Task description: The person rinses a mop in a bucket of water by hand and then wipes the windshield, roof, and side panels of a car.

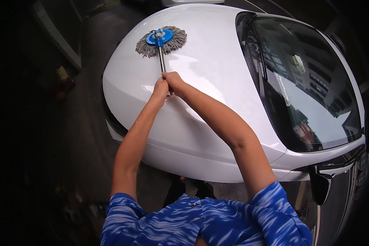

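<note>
Both of my hands grip the metal handle [162, 61] of a mop, one close beside the other. My left hand [161, 89] is wrapped around the handle's near part, and my right hand [173, 82] closes on it from the right. At the far end, a round blue plastic mop head [166, 36] carries a fringe of grey strands [179, 38]. These strands lie spread on the white car hood [203, 61], towards its far side. My fingers hide part of the handle, and its near end shows just below them.
Right of the hood is the car's windshield [313, 83], with dark wipers [259, 61] along its base. A side mirror [320, 184] juts out at the lower right. Dark ground [92, 101] lies left of the car, with a blurred yellow and purple object [64, 78] there.
</note>
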Demonstrator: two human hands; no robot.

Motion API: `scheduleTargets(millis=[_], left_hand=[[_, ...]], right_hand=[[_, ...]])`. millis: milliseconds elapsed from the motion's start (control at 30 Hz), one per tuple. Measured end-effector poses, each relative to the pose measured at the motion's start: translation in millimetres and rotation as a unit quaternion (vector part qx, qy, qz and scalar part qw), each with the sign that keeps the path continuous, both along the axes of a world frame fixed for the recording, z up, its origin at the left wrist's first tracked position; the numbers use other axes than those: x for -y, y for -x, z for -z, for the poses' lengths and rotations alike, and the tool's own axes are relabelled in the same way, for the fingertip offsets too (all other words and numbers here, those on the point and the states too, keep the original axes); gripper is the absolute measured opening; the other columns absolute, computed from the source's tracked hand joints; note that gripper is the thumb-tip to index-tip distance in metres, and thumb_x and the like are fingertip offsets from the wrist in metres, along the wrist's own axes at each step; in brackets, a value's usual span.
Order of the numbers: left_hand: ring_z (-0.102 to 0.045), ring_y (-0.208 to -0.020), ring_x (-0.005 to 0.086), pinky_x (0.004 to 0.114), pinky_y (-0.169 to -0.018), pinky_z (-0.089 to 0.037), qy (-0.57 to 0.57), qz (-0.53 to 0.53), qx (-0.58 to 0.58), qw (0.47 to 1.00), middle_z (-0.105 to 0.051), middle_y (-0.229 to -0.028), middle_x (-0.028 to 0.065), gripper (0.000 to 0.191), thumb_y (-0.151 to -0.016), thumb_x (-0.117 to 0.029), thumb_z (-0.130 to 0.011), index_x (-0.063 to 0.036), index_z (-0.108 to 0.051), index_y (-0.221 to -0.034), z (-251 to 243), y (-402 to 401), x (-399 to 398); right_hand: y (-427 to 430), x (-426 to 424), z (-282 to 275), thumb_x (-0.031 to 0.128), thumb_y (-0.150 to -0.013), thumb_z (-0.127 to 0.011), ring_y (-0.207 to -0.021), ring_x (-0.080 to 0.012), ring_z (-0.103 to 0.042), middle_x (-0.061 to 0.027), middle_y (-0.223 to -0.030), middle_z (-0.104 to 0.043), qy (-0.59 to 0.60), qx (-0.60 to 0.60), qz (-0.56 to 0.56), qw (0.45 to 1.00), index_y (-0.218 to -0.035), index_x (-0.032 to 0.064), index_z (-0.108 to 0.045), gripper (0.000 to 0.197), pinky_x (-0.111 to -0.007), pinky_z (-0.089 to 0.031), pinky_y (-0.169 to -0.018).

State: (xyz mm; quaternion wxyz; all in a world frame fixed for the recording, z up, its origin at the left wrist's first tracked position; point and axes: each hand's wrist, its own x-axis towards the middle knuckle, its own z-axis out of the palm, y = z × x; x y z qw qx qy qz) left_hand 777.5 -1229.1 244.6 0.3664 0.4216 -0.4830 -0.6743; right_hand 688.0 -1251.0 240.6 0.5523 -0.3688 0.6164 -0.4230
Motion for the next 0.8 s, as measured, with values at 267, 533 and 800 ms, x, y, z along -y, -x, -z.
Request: scheduleTargets(millis=[267, 533, 800], left_hand=[[-0.052, -0.085, 0.0235, 0.033, -0.074, -0.043, 0.306, 0.063, 0.277, 0.909, -0.052, -0.098, 0.0134, 0.039, -0.081, -0.026, -0.058, -0.0003, -0.049, -0.108, 42.0, -7.3, -14.9], [-0.023, -0.130, 0.0350, 0.052, -0.102, -0.020, 0.453, -0.024, 0.420, 0.786, -0.030, -0.137, 0.0188, 0.063, -0.082, -0.040, -0.057, -0.0049, -0.036, -0.131, 56.4, -6.1, 0.3], [-0.015, -0.133, 0.0372, 0.053, -0.105, -0.014, 0.423, 0.041, 0.482, 0.766, -0.022, -0.142, 0.0211, 0.066, -0.085, -0.053, -0.044, -0.0100, -0.034, -0.135, 72.4, -9.8, 3.4]], right_hand=[[33.0, -28.3, 3.5, 0.029, -0.090, -0.040, -0.072, -0.0341, -0.063, -0.0245, -0.076, -0.062, -0.061, -0.292, 0.006, 0.955, -0.081, -0.0070, -0.060, 0.043, -0.043, -0.050, -0.062], [73.4, -65.3, -6.0, 0.011, -0.086, -0.047, -0.062, -0.0251, -0.056, -0.0188, -0.076, -0.057, 0.175, -0.416, -0.038, 0.891, -0.121, -0.0029, -0.042, 0.037, -0.034, -0.045, -0.057], [70.2, 29.5, 8.8, 0.004, -0.082, -0.048, -0.084, -0.0364, -0.061, -0.0258, -0.091, -0.061, 0.210, -0.478, 0.060, 0.851, -0.121, -0.0031, -0.048, 0.039, -0.039, -0.047, -0.075]])
